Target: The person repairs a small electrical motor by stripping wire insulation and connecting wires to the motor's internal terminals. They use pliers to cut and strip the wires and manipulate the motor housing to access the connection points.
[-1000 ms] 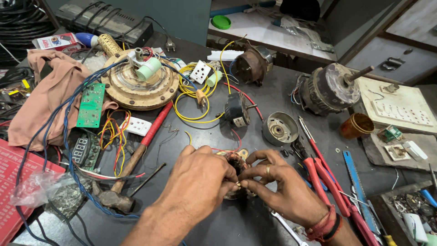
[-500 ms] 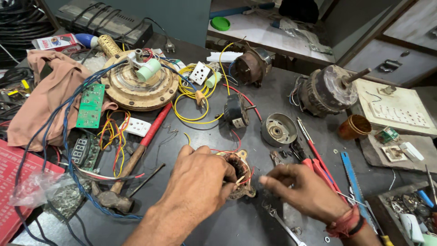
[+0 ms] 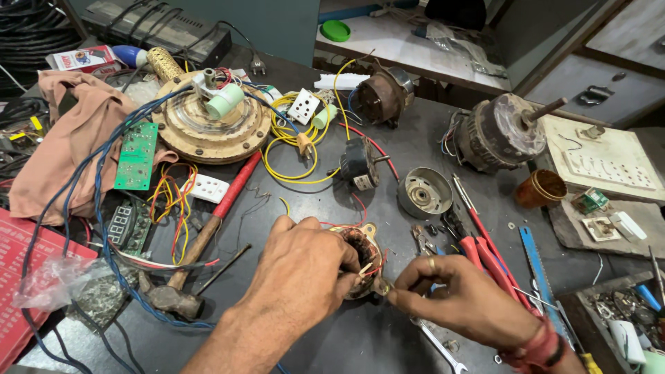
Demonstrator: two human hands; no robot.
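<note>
Dark and scuffed, the grey workbench top (image 3: 388, 339) carries a dense spread of electrical repair clutter under a teal wall, with a pale counter behind it. Largest on it are a crumpled tan cloth (image 3: 66, 131) at the far left, a round brass-coloured fan motor plate (image 3: 208, 125) wound about with blue and yellow wires, and a rusty cylindrical motor with a protruding shaft (image 3: 495, 135). Smaller things lie nearer: a red-handled hammer (image 3: 201, 235), a green circuit board (image 3: 136, 156), a silver bearing cap (image 3: 424, 192) and red-handled pliers (image 3: 488, 253). At the front edge, the left hand (image 3: 305, 280) is clenched round a small stator of dark copper windings in a metal frame (image 3: 361, 256), resting on the bench, while the right hand (image 3: 457, 298) pinches something thin at its rim; what exactly cannot be made out. The stator looks dense and rigid in its frame, so that is the place to grip, but its fine wire and red leads seem fragile.
</note>
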